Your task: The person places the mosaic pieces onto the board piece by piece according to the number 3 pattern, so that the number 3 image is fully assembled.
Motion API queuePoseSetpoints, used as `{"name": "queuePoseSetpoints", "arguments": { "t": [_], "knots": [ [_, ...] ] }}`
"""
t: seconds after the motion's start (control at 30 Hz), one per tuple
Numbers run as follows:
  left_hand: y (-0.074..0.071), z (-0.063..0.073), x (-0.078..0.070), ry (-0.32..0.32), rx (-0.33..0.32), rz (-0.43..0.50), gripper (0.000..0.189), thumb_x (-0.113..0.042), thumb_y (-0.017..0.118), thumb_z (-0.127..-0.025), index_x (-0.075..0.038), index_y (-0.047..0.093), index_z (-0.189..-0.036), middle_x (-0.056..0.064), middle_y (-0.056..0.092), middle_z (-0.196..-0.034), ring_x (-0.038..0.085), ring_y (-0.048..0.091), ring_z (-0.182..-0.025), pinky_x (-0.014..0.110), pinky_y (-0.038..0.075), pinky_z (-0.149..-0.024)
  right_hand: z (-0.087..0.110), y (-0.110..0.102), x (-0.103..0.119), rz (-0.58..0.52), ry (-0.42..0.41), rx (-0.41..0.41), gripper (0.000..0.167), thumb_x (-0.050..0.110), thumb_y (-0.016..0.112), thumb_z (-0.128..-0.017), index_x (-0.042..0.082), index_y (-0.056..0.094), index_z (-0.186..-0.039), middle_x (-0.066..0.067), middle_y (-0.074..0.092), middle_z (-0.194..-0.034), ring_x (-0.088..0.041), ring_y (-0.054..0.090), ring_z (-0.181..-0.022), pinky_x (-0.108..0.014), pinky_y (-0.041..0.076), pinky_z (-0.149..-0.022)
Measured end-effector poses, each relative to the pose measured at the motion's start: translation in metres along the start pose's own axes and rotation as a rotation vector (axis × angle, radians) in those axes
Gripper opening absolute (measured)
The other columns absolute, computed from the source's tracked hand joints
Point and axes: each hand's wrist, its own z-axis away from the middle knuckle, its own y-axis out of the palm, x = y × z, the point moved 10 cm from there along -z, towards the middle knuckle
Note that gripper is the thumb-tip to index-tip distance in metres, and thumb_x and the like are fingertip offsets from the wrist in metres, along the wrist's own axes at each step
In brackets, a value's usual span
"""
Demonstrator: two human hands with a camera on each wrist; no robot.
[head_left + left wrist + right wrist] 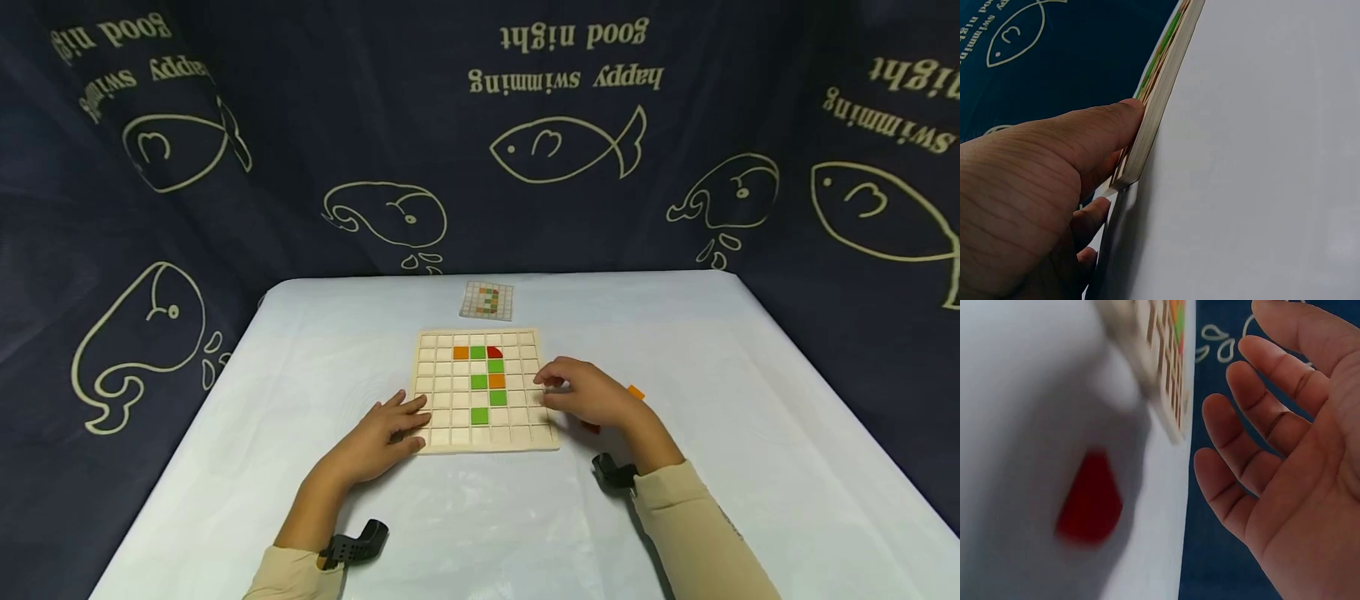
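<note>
A square wooden grid board [446,408] lies on the table with colored tiles in several cells. The top row of tiles reads an orange tile [461,353], a green tile [477,353] and a rounded red tile [494,352]. Below them sit several more green tiles and another orange tile [497,381]. My left hand [384,437] rests at the board's left edge, fingers spread, its thumb against the rim in the left wrist view. Over the right edge hovers my right hand [588,393], fingers loosely bent, with nothing held in the right wrist view.
A small pattern card [469,304] lies behind the board. Beside and partly under the right hand are a loose orange piece [636,392] and a red piece [1091,503], blurred in the right wrist view. Dark printed cloth [375,125] hangs around the white table [487,525].
</note>
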Motion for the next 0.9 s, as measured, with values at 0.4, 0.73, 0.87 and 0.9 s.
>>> {"name": "queuePoseSetpoints", "arguments": {
  "t": [0.4, 0.73, 0.87, 0.9],
  "knots": [
    [-0.001, 0.001, -0.001, -0.008, -0.004, 0.002, 0.044, -0.019, 0.068, -0.095, -0.003, 0.061, -0.135, 0.012, 0.044, -0.151, 0.04, 0.02, -0.147, 0.066, 0.01, -0.114, 0.028, -0.002, -0.035, 0.028, 0.076, 0.096, 0.029, 0.011, 0.071, -0.089, 0.007, 0.066, -0.117, -0.003, 0.065, -0.112, -0.014, 0.057, -0.083, -0.038, 0.046, -0.085],
    [-0.001, 0.003, -0.003, 0.016, -0.021, -0.005, 0.042, -0.019, 0.068, -0.095, -0.002, 0.062, -0.134, 0.014, 0.045, -0.15, 0.043, 0.022, -0.145, 0.069, 0.012, -0.112, 0.046, -0.005, -0.047, 0.038, 0.052, 0.108, 0.027, 0.016, 0.076, -0.088, 0.012, 0.068, -0.114, 0.004, 0.066, -0.107, -0.017, 0.058, -0.099, -0.037, 0.048, -0.089],
    [-0.001, 0.002, -0.002, 0.007, -0.018, 0.005, 0.043, -0.018, 0.068, -0.095, -0.002, 0.062, -0.134, 0.013, 0.045, -0.15, 0.042, 0.022, -0.146, 0.067, 0.012, -0.113, 0.048, -0.005, -0.05, 0.038, 0.048, 0.116, 0.027, 0.016, 0.076, -0.087, 0.014, 0.069, -0.113, 0.005, 0.065, -0.107, -0.018, 0.056, -0.1, -0.04, 0.046, -0.092],
    [-0.001, 0.002, -0.002, 0.008, -0.017, 0.002, 0.043, -0.018, 0.068, -0.095, -0.002, 0.062, -0.134, 0.013, 0.045, -0.15, 0.042, 0.022, -0.146, 0.067, 0.012, -0.113, 0.049, -0.005, -0.052, 0.04, 0.05, 0.117, 0.026, 0.016, 0.076, -0.087, 0.014, 0.069, -0.113, 0.006, 0.065, -0.108, -0.018, 0.055, -0.101, -0.041, 0.045, -0.093]
  ]
}}
